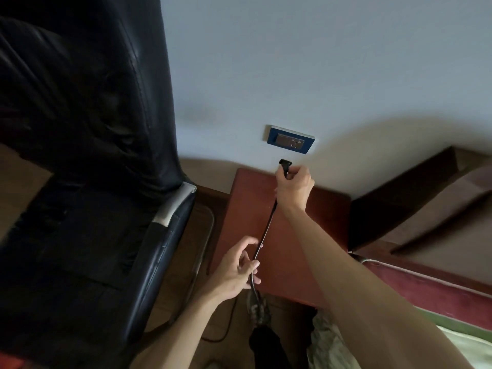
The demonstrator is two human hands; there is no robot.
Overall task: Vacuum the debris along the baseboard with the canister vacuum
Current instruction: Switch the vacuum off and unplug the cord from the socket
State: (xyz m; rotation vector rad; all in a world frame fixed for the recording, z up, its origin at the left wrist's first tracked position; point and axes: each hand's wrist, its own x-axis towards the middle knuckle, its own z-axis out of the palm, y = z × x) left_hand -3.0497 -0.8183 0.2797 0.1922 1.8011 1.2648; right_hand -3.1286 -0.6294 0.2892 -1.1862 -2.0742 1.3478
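Progress: black plug [285, 164] not yet in blue-framed wall socket [290, 139]; vacuuming still ahead, canister not in view.
Right hand [294, 186]: fingers clamped on plug, just below socket.
Left hand [238, 272]: loosely curled around thin black cord [266, 230].
Cord axis: runs near-vertically, plug end pointing up toward socket, over red-brown wooden table [292, 251].

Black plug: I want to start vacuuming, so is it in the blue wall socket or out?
Out. The black plug sits in the right hand below the blue wall socket, bare wall showing between them.
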